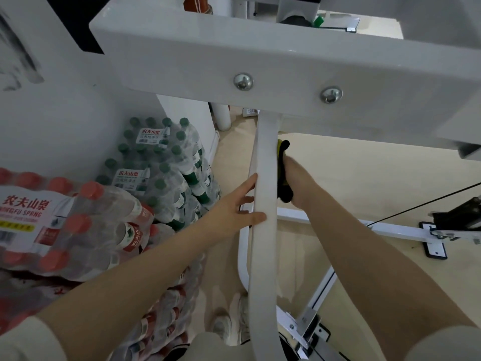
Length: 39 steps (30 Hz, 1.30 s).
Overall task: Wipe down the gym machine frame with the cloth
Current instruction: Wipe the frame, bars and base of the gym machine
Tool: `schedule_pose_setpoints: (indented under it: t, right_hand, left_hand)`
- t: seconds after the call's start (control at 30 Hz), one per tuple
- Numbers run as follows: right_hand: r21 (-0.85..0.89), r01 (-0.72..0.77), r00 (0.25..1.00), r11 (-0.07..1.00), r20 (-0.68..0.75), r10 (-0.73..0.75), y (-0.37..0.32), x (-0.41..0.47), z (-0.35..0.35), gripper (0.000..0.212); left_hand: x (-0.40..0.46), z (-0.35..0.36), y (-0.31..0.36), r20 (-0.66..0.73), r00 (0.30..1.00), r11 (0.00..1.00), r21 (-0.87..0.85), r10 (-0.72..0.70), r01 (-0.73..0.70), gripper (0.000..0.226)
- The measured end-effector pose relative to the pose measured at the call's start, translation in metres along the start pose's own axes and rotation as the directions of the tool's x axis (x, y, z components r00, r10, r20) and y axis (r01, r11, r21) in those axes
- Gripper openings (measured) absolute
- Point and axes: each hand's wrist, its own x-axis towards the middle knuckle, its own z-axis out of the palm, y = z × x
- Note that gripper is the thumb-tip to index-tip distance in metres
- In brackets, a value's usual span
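A white gym machine frame fills the view, with a broad crossbeam (pixel 286 61) overhead and a curved upright bar (pixel 264 178) running down the middle. My left hand (pixel 235 204) holds the upright from its left side, thumb across the front face. My right hand (pixel 295 175) presses a dark cloth with a yellow patch (pixel 283 149) against the right side of the same bar. The bar hides most of the cloth and my right fingers.
Shrink-wrapped packs of water bottles are stacked at the left: red-capped ones (pixel 65 225) near me, green-capped ones (pixel 161 168) farther back. A white base rail (pixel 364 225), a black cable (pixel 421 204) and a metal bracket (pixel 304 327) lie on the beige floor at right.
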Motion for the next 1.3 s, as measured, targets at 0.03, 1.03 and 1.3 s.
schedule_pose_setpoints:
  t: [0.03, 1.03, 1.3]
  right_hand:
    - [0.087, -0.073, 0.993, 0.993, 0.104, 0.064, 0.004, -0.002, 0.003, 0.050]
    - [-0.965, -0.150, 0.745, -0.217, 0.034, -0.667, 0.199, -0.295, 0.015, 0.084]
    - [-0.976, -0.006, 0.675, -0.217, 0.156, -0.721, 0.209, -0.286, 0.010, 0.083]
  left_hand:
    - [0.000, 0.000, -0.001, 0.005, 1.000, 1.000, -0.007, 0.003, -0.003, 0.082]
    - [-0.187, 0.071, -0.061, 0.064, 0.996, 0.949, -0.304, -0.066, 0.083, 0.045]
    - [-0.211, 0.097, -0.076, 0.076, 0.997, 0.952, -0.302, -0.028, 0.050, 0.045]
